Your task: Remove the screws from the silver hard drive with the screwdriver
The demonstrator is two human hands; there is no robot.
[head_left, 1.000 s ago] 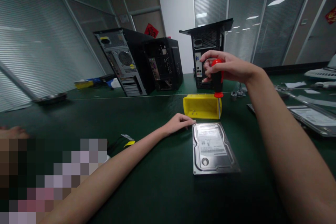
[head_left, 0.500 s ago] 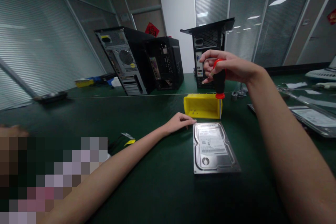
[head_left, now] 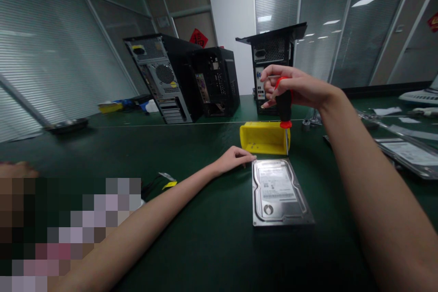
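Observation:
A silver hard drive [head_left: 278,191] lies label side up on the dark green table in front of me. My left hand [head_left: 234,159] has its thumb and fingers closed at the drive's far left corner. In my right hand [head_left: 290,84] is a screwdriver [head_left: 284,107] with a black and red handle, held nearly upright. Its shaft points down to the drive's far right corner; I cannot tell whether the tip sits in a screw. Just behind the drive, a yellow bin [head_left: 263,139] holds a few tiny metal pieces, likely screws.
Two computer cases [head_left: 164,77] [head_left: 219,82] stand at the back left, and another case [head_left: 270,54] behind my right hand. More drives [head_left: 410,153] lie at the right. A cable with a yellow tag [head_left: 169,185] is by my left forearm. Another person's hand [head_left: 17,169] shows at the left edge.
The screwdriver's handle has shifted very slightly left with my right hand. My left hand and the hard drive stay where they were.

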